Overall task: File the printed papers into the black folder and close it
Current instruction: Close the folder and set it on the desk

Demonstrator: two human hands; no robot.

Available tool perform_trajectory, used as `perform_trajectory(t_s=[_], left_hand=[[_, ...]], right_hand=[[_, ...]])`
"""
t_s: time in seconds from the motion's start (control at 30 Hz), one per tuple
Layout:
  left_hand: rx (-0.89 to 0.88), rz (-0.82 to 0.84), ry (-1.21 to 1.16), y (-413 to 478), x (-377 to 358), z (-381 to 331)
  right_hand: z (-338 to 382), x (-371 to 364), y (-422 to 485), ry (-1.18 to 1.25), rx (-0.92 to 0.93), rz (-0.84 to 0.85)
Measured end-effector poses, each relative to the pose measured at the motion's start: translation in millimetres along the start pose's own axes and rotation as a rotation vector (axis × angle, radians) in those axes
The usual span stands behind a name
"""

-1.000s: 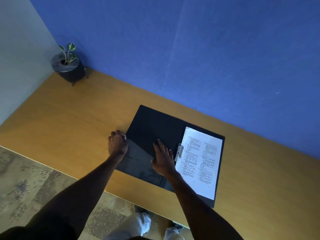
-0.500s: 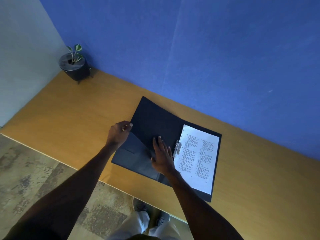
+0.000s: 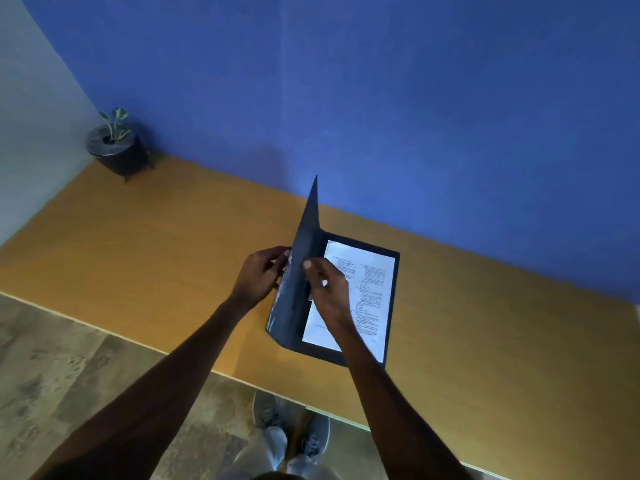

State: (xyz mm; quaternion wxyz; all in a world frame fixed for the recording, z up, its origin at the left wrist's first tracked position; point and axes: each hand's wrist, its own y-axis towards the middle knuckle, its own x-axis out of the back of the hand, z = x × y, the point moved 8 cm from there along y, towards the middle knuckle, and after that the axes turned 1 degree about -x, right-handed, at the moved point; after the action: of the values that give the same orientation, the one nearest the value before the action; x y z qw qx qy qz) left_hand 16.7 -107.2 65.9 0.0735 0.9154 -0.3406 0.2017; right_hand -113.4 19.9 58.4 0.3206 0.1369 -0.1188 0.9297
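The black folder [image 3: 394,258] lies on the wooden desk, its right half flat with the printed papers [image 3: 370,289] on it. Its left cover [image 3: 304,251] stands almost upright over the spine. My left hand [image 3: 258,277] grips the cover's outer edge from the left. My right hand [image 3: 329,292] pinches the same cover from the inner side and hides the clip and part of the papers.
A small potted plant [image 3: 116,148] stands in the desk's back left corner. A blue wall runs along the back. The desk's front edge [image 3: 145,344] is near my body, with my shoes [image 3: 291,434] and the floor below.
The left cover has risen from lying flat on the desk to nearly upright. My right hand left the inner cover surface and now holds the cover's edge.
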Motion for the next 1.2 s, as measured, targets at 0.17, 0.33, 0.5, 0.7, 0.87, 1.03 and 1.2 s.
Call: perform_trajectory(t_s=[0.17, 0.33, 0.5, 0.7, 0.87, 1.03, 1.2], left_hand=[[-0.106, 0.127, 0.242, -10, -62, -10], [-0.132, 0.335, 0.454, -20, -110, 5], [-0.196, 0.499, 0.555, -24, -150, 30], [-0.183, 0.536, 0.651, -33, -182, 63], [-0.178, 0.535, 0.702, -36, -200, 79], [-0.138, 0.54, 0.735, -40, -212, 93], [-0.166, 0.544, 0.731, -40, -212, 95]], right_hand=[[-2, 61, -3, 0.083, -0.046, -0.051], [-36, 110, -8, 0.061, -0.132, -0.132], [-88, 138, -11, -0.05, -0.212, -0.215], [-132, 165, -22, -0.189, -0.361, -0.325], [-171, 149, -24, -0.548, -0.386, -0.154], [-202, 95, -37, -0.9, -0.258, 0.165], [-210, 73, -43, -0.89, -0.222, 0.15]])
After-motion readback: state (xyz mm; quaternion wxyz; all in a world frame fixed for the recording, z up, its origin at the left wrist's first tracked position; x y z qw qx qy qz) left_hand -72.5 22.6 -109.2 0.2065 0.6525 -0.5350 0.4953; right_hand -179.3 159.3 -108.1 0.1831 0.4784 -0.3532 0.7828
